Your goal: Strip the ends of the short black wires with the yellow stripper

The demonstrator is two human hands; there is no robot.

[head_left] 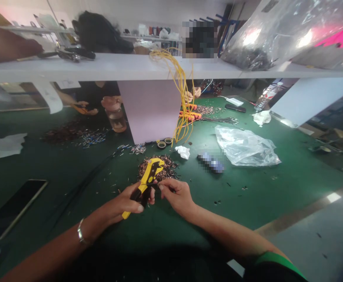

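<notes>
My left hand (pixel 131 200), with a silver bracelet at the wrist, is closed around the handles of a yellow and black wire stripper (pixel 151 174). The tool tilts up and away, its head over a pile of small copper-coloured pieces (pixel 169 169) on the green table. Beside the tool, my right hand (pixel 179 197) pinches a thin dark wire (pixel 157 185) between thumb and fingers. Most of that wire is hidden by the fingers and the tool, and where its end sits in the jaws cannot be made out.
A phone (pixel 12 209) lies at left. Crumpled tissue (pixel 183 152), tape rolls (pixel 161 145) and a clear plastic bag (pixel 244 147) lie beyond my hands. Yellow wires (pixel 183 90) hang from the white shelf (pixel 100 70). A jar (pixel 115 115) stands back left. Other people's hands (pixel 193 94) work across the table.
</notes>
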